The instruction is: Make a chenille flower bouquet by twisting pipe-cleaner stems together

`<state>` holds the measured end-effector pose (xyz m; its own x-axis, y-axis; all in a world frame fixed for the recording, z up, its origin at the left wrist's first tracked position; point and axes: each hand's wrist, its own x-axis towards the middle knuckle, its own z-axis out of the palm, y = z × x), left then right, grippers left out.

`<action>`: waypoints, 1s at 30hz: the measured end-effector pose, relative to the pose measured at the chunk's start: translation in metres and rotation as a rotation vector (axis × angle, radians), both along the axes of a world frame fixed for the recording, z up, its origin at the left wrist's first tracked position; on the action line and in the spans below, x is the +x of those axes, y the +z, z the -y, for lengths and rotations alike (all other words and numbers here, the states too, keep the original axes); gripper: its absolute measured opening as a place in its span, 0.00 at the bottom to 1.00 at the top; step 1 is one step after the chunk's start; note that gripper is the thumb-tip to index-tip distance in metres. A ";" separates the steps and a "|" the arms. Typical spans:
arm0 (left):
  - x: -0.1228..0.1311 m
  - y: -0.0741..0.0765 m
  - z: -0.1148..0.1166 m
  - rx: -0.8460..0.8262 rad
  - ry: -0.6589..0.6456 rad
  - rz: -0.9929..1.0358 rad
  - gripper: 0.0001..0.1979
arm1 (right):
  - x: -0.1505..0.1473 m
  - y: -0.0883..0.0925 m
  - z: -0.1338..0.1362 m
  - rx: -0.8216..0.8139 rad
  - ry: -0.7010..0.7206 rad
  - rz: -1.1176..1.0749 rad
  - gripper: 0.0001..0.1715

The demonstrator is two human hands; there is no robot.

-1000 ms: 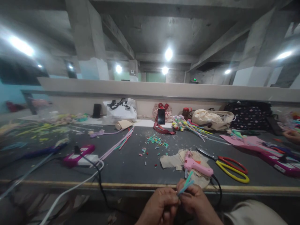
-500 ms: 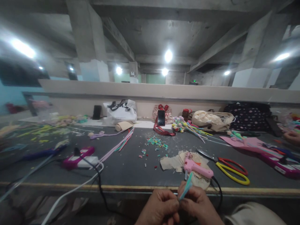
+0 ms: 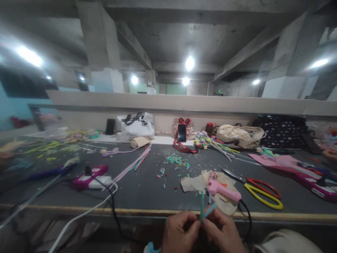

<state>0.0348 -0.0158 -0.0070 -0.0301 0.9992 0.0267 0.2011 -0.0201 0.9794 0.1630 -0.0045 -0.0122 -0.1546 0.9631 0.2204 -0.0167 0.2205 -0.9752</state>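
At the table's front edge, my left hand point(image 3: 180, 232) pinches a green strip point(image 3: 202, 205) that stands upright. Close against it, my right hand point(image 3: 222, 228) is closed on a light blue strip point(image 3: 210, 209) that slants up to the right. The two strips meet at the fingertips and spread apart above them. Just beyond the hands a pink glue gun point(image 3: 223, 190) lies on a crumpled beige cloth point(image 3: 193, 181). A small light blue piece point(image 3: 150, 247) shows beside my left wrist.
Scissors point(image 3: 263, 193) with red and yellow handles lie right of the glue gun. Small cut bits point(image 3: 177, 161), pastel strips point(image 3: 134, 162) and a magenta power strip point(image 3: 92, 177) are on the dark table. Another person's hand point(image 3: 330, 154) shows far right.
The green and light blue strips, together before, now spread into a V. My left hand has shifted slightly right, and a light blue piece has appeared by its wrist.
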 end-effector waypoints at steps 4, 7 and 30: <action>-0.002 -0.005 -0.002 -0.132 -0.147 0.211 0.12 | 0.003 -0.009 -0.007 -0.174 0.129 -0.134 0.16; -0.004 -0.008 -0.007 -0.256 -0.361 0.428 0.15 | 0.005 -0.012 -0.009 -0.188 0.220 -0.244 0.16; -0.010 -0.010 -0.010 -0.170 -0.299 0.526 0.18 | -0.005 -0.025 -0.014 -0.217 0.390 -0.484 0.13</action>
<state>0.0252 -0.0054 -0.0167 0.2856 0.9554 -0.0757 -0.2986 0.1638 0.9402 0.1578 0.0091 -0.0373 -0.4331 0.8870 0.1600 -0.5037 -0.0910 -0.8591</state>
